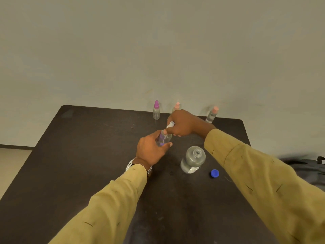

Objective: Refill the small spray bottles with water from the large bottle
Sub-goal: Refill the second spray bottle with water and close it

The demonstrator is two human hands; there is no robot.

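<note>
My left hand (151, 150) grips the clear body of a small spray bottle (164, 138) above the dark table (88, 164). My right hand (184, 123) is curled round that bottle's white spray top (170, 124). The large clear bottle (193, 159) stands open and uncapped just right of my left hand. Its blue cap (214, 173) lies on the table beside it. At the table's far edge stand a purple-topped spray bottle (156, 110), a pink-topped spray bottle (176, 106) partly hidden behind my right hand, and another pink-topped one (212, 114).
A plain wall rises right behind the table's far edge. A dark grey bag (309, 169) lies at the right side, behind my right sleeve. A strip of floor shows at the left, beyond the table's edge.
</note>
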